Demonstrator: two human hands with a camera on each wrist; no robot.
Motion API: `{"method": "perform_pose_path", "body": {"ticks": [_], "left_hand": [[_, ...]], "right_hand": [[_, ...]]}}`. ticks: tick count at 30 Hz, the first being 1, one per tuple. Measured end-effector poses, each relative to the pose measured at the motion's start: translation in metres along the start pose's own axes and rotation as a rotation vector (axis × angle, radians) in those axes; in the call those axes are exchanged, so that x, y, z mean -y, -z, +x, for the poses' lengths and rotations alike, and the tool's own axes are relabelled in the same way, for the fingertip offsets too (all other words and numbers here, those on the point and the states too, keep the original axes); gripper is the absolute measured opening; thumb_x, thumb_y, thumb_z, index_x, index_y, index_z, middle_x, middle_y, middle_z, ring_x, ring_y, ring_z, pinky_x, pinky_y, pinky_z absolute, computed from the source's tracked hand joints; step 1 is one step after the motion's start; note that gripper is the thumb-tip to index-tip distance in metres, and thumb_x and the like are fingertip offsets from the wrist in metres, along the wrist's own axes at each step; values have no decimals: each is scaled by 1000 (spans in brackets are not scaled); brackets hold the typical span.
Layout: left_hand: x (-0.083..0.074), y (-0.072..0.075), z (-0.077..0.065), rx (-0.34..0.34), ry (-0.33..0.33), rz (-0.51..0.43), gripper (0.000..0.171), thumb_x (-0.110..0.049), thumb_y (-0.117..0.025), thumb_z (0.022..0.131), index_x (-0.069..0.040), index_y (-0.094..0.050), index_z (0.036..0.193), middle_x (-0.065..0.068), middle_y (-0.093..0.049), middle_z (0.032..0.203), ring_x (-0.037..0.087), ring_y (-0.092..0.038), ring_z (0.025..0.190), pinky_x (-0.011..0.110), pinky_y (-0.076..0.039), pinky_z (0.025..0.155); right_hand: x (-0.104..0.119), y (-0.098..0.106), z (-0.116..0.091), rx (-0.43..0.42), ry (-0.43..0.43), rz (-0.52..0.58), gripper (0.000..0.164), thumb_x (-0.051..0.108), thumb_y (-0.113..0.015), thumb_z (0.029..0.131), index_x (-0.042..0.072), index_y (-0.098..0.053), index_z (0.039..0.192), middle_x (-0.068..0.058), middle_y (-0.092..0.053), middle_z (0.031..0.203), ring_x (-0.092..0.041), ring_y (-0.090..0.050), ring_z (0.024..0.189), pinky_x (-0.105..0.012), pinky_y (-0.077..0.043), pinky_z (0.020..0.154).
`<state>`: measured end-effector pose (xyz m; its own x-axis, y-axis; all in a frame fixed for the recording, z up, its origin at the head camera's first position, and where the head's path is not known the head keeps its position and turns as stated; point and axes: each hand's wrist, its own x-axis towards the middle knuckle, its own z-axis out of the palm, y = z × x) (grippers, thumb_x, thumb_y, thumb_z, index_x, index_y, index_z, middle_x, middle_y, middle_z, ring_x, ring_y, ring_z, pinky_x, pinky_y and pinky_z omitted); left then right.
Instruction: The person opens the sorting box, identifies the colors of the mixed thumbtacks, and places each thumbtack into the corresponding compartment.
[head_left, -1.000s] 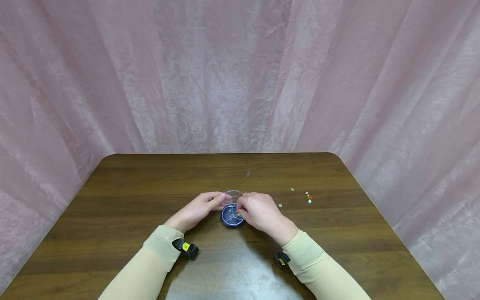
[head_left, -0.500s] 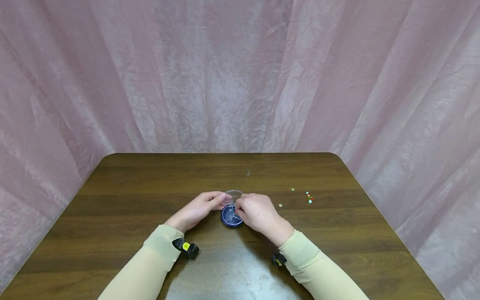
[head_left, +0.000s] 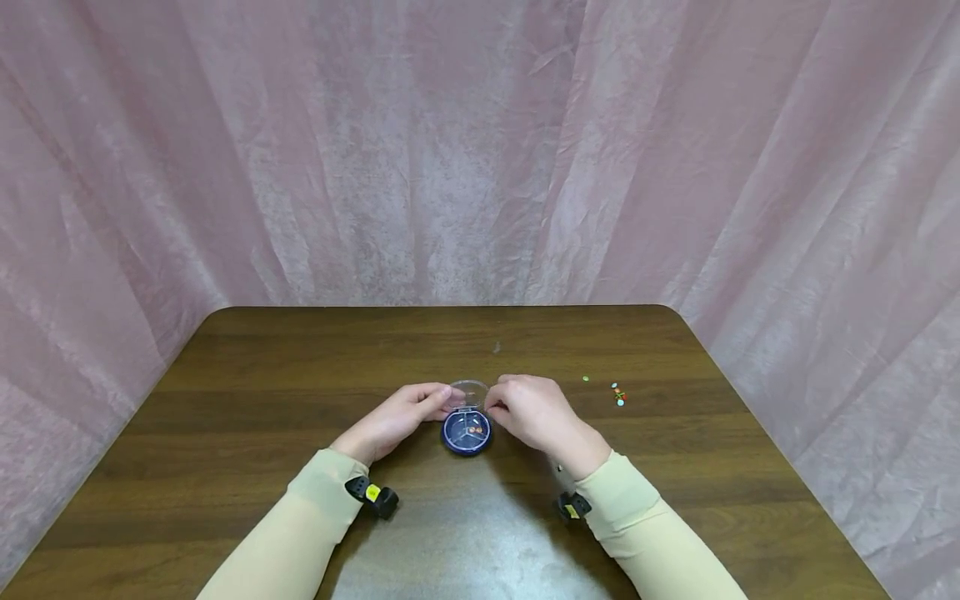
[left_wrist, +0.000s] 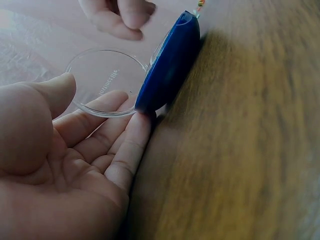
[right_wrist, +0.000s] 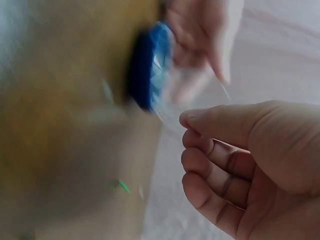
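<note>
A round blue pill case (head_left: 465, 451) with dividers inside lies on the table, its clear lid (left_wrist: 107, 82) raised at the back. Two small orange discs (head_left: 475, 430) sit in its right compartment. My left hand (head_left: 401, 412) holds the lid's left edge, thumb in front and fingers behind; one finger touches the case's base in the left wrist view. To the right of the lid is my right hand (head_left: 532, 408), raised above the table. Its fingers are curled with the thumb against the index finger (right_wrist: 195, 140), and nothing shows between them.
Several small coloured discs (head_left: 619, 396) lie in a cluster on the right of the wooden table (head_left: 300, 358). A green disc (head_left: 586, 378) lies nearer the right hand. A small clear scrap (head_left: 497, 347) is further back. Pink curtains (head_left: 480, 167) hang behind the table.
My right hand has moved from over the case to the right and slightly back. Two orange discs now show in the compartment it was covering. The left hand stays in place.
</note>
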<state>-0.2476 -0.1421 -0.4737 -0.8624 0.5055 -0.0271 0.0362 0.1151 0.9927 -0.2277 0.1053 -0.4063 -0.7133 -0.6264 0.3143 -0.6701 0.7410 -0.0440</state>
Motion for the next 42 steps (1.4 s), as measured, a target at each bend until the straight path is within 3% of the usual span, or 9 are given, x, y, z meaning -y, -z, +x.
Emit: {"method": "perform_pose_path", "body": {"ticks": [3,7,15,21,30,42], "left_hand": [[-1,0,0,0,-5,10,49,-36,-45,107,1,-59,135,14,-61,135,26,-55,127,36,-45,103],[-2,0,-1,-1,-2,12,48,-35,-44,107,1,-60,135,15,-61,135,26,-56,126,37,-44,104],[1,3,-3,-10,14,12,50,-40,-46,106,-2,-60,135,12,-60,136,21,-57,125,34,-44,104],[1,2,-2,-2,12,11,49,-40,-45,106,-3,-61,135,10,-61,136,20,-57,125,34,-44,104],[-1,-1,-1,-4,-7,16,48,-37,-45,107,-1,-60,135,13,-61,135,25,-57,125,36,-45,104],[-2,0,-2,2,2,13,48,-37,-45,107,-1,-60,135,12,-61,135,24,-56,126,37,-44,105]], "right_hand": [[-13,11,-2,-14,-78,-4,7,20,-73,84,27,-74,83,16,-60,80,-8,-60,72,-32,-49,61],[-27,17,-4,37,-154,0,11,18,-75,81,28,-72,81,18,-56,76,-5,-56,68,-30,-47,59],[-36,2,-5,200,-155,15,12,16,-75,80,26,-73,86,13,-59,75,-7,-56,70,-33,-47,62],[-38,-8,-7,181,-165,-19,15,12,-74,77,26,-72,84,14,-59,76,-12,-60,72,-35,-49,62],[-38,-14,-8,176,-207,-65,14,16,-72,83,27,-67,76,9,-64,79,-18,-63,73,-39,-50,61],[-40,-15,-8,170,-226,-43,11,19,-73,85,25,-69,78,9,-66,80,-19,-65,76,-40,-51,64]]}}
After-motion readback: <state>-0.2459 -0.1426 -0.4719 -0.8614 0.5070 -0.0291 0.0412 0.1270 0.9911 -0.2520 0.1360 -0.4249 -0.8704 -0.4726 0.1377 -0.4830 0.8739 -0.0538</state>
